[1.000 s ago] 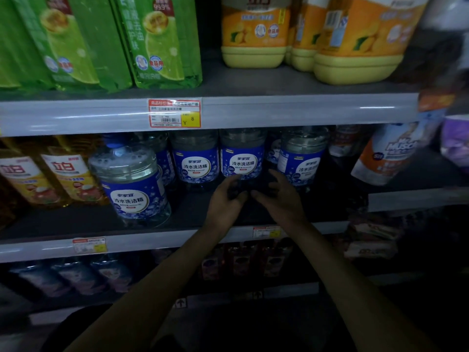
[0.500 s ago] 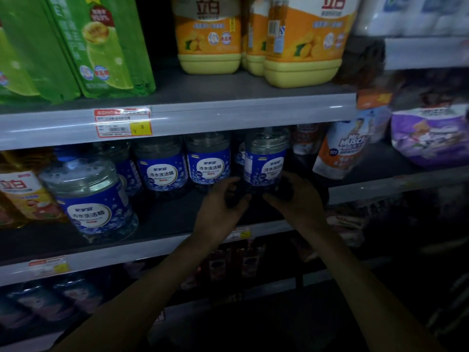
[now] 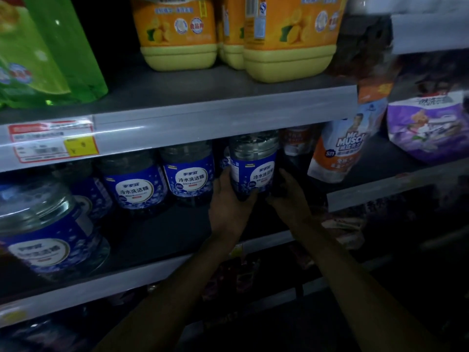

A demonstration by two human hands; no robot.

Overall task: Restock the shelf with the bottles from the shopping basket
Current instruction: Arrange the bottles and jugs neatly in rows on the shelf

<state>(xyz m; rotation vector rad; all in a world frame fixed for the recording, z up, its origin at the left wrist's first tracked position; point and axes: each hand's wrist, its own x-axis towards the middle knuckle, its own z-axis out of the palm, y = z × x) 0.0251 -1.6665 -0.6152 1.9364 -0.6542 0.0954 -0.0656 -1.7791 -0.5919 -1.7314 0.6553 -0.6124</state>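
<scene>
A clear bottle with a blue label (image 3: 253,168) stands at the right end of a row on the dark middle shelf (image 3: 165,232). My left hand (image 3: 228,201) grips its lower left side. My right hand (image 3: 288,193) curls against its lower right side, though darkness hides the fingertips. Two like bottles (image 3: 189,174) (image 3: 134,185) stand to its left in the same row. Another such bottle (image 3: 43,229) stands nearer the shelf's front edge at far left. The shopping basket is out of view.
Yellow jugs (image 3: 289,39) and green pouches (image 3: 50,54) fill the upper shelf, whose rail carries a red price tag (image 3: 53,142). A white and orange pouch (image 3: 340,153) leans just right of the held bottle, with a purple pack (image 3: 429,128) beyond. The lower shelves are dark.
My hands have reached deeper and to the right along the shelf, and they now close round the rightmost blue-labelled bottle. The view has shifted right and closer.
</scene>
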